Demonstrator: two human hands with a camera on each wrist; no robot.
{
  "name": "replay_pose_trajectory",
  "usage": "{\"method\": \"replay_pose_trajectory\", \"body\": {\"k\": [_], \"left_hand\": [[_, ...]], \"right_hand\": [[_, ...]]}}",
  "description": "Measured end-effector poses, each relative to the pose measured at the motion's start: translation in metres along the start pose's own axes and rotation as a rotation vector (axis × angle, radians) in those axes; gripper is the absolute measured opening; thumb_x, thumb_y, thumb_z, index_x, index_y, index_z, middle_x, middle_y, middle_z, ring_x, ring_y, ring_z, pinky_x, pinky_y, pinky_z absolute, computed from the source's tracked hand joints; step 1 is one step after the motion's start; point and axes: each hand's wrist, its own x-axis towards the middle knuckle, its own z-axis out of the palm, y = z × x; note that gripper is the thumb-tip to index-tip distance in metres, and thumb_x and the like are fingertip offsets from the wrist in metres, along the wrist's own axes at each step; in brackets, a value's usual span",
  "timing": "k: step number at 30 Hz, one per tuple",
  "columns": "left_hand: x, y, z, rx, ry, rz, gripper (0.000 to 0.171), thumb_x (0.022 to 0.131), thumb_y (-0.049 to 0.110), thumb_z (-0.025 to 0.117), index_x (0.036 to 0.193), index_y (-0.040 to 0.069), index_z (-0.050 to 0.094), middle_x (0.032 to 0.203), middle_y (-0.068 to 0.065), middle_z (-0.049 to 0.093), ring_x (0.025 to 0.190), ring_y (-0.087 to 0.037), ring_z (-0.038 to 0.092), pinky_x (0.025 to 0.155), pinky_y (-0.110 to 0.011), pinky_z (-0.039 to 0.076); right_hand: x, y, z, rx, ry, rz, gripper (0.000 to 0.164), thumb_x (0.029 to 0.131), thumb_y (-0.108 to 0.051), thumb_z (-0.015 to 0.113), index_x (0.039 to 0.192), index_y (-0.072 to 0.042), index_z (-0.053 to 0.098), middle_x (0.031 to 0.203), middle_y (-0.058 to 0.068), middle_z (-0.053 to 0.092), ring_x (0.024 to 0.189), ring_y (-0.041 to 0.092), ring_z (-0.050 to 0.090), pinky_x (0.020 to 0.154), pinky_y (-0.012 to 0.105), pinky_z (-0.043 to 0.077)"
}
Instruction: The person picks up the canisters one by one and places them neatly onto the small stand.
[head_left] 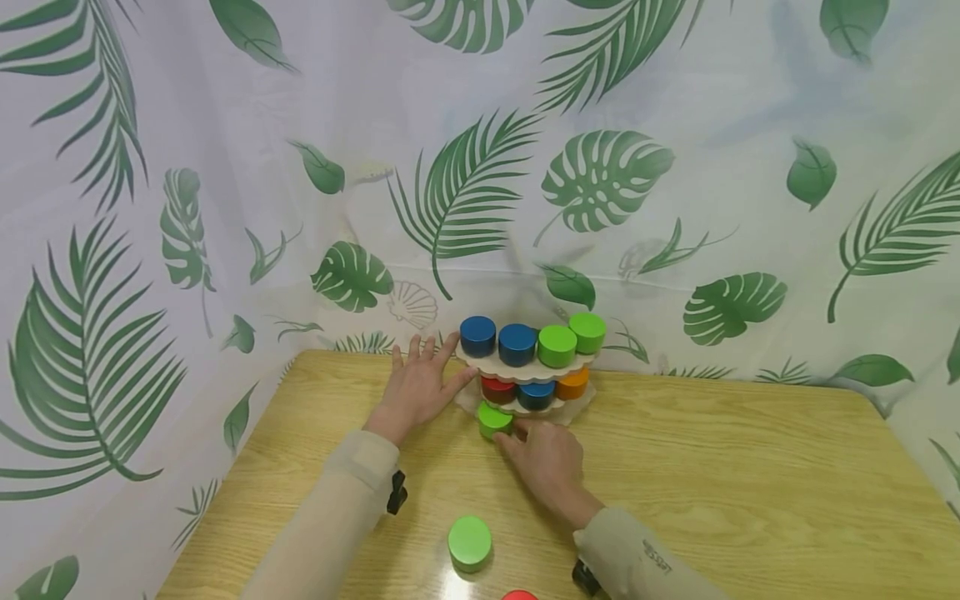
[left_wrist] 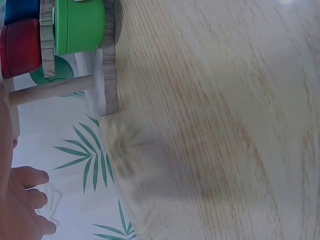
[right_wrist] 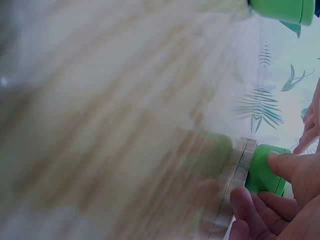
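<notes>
A tiered wooden stand with wavy-edged shelves stands near the table's back edge. On its top shelf are blue cylinders and green cylinders. The shelf below bears a red cylinder, a blue one and an orange one. My right hand pinches a green cylinder at the front of the lowest shelf, thumb on one side and fingers on the other. With fingers spread, my left hand rests against the left side of the top shelf.
On the wooden table, a loose green cylinder lies between the forearms. Part of a red cylinder shows at the head view's bottom edge. A leaf-patterned curtain hangs right behind the stand.
</notes>
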Motion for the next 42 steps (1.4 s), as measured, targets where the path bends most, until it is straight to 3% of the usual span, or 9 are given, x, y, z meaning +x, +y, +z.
{"method": "replay_pose_trajectory", "body": {"k": [8,18,25,37,42], "left_hand": [[-0.001,0.001,0.0,-0.004,0.01,0.002,0.081,0.106,0.072,0.034,0.17,0.024,0.022,0.17,-0.024,0.033,0.161,-0.048,0.022,0.127,-0.072,0.013],[-0.003,0.002,0.0,-0.001,0.023,0.002,0.081,0.105,0.072,0.036,0.17,0.024,0.023,0.169,-0.024,0.035,0.16,-0.048,0.024,0.126,-0.073,0.015],[-0.001,0.001,0.001,-0.001,0.016,0.001,0.081,0.106,0.07,0.035,0.17,0.023,0.022,0.169,-0.025,0.033,0.16,-0.048,0.023,0.126,-0.073,0.014],[-0.001,0.001,0.001,-0.009,0.006,-0.003,0.082,0.105,0.073,0.033,0.171,0.025,0.021,0.17,-0.024,0.033,0.16,-0.047,0.022,0.127,-0.072,0.013],[0.0,0.001,0.002,0.0,0.0,-0.003,0.083,0.105,0.074,0.031,0.171,0.025,0.02,0.17,-0.024,0.032,0.161,-0.047,0.022,0.127,-0.072,0.013]], "right_hand": [[0.001,-0.001,0.0,-0.007,0.014,-0.015,0.022,0.088,-0.036,0.086,0.083,-0.015,0.081,0.063,-0.007,0.06,0.057,0.011,0.047,0.052,0.026,0.034],[-0.001,0.001,-0.001,0.014,0.036,-0.041,0.017,0.086,-0.032,0.087,0.088,-0.015,0.083,0.065,-0.007,0.062,0.057,0.009,0.046,0.052,0.025,0.033],[-0.004,0.004,-0.007,0.038,0.017,-0.076,0.016,0.086,-0.03,0.086,0.093,-0.015,0.084,0.073,-0.006,0.071,0.063,0.008,0.056,0.057,0.028,0.045],[-0.019,0.003,-0.025,0.281,-0.187,-0.078,0.024,0.087,-0.018,0.086,0.107,-0.007,0.08,0.103,0.004,0.081,0.085,0.012,0.069,0.077,0.029,0.057],[-0.025,0.007,-0.033,0.385,-0.312,-0.132,0.033,0.088,-0.021,0.086,0.115,-0.005,0.078,0.111,0.007,0.079,0.094,0.021,0.07,0.08,0.031,0.06]]}}
